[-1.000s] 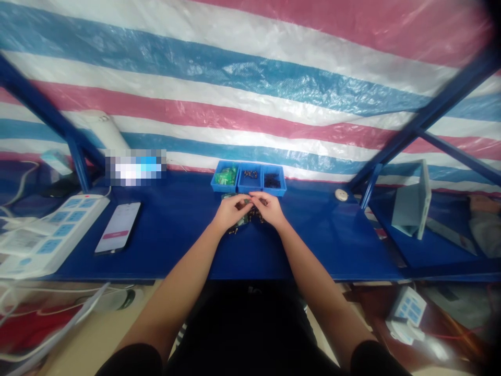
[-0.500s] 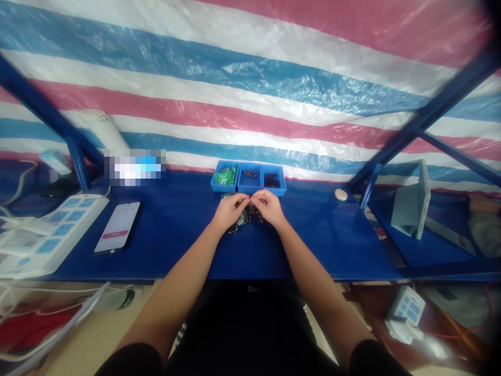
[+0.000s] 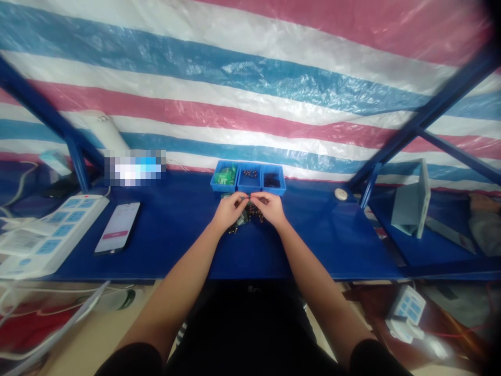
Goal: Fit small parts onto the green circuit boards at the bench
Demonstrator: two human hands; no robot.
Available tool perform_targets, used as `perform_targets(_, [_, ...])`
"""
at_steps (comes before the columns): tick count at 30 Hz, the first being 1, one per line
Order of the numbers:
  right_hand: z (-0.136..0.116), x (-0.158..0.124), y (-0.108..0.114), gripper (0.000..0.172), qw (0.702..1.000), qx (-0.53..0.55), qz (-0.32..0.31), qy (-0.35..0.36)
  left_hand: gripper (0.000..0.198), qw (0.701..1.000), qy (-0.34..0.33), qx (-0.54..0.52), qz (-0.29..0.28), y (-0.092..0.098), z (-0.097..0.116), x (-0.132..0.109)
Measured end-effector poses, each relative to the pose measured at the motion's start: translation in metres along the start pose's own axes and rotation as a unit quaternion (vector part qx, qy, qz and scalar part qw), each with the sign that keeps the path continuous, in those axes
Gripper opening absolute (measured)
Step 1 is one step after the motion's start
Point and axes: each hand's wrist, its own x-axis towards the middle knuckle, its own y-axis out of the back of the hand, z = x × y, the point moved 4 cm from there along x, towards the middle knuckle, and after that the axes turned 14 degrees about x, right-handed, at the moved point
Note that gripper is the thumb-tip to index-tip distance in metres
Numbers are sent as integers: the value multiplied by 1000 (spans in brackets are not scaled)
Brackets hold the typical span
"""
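Observation:
My left hand and my right hand meet over the blue table, just in front of three small blue bins. Both hands are pinched, fingertips nearly touching, around a tiny part too small to name. Beneath and between them lies a little heap of small dark and greenish parts. The left bin holds green pieces, the middle one a few small brown parts, the right one dark parts.
A phone lies face up at the left, beside a white power strip with cables. A white cylinder stands at the back left. A small round white object and a grey tablet stand are at the right.
The hands have stayed in place; the fingertips have shifted slightly up and closer together over the heap.

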Motion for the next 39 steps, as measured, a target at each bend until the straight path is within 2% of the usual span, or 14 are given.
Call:
perform_targets(9, [3,0,-3,26,999,42,-7,3,26,1000,9,-9,-18,2,2,-1])
perform_targets(17, [1,0,-2,27,999,50,-4,4,24,1000,9,-11,-8,2,1,0])
perform_targets(33, [-2,-1,-3,29,999,44,-4,-1,23,1000,6,-7,-10,4,3,0])
perform_targets(39, [-1,-1,-3,30,999,31,1,-5,28,1000,15,-6,-16,4,4,0])
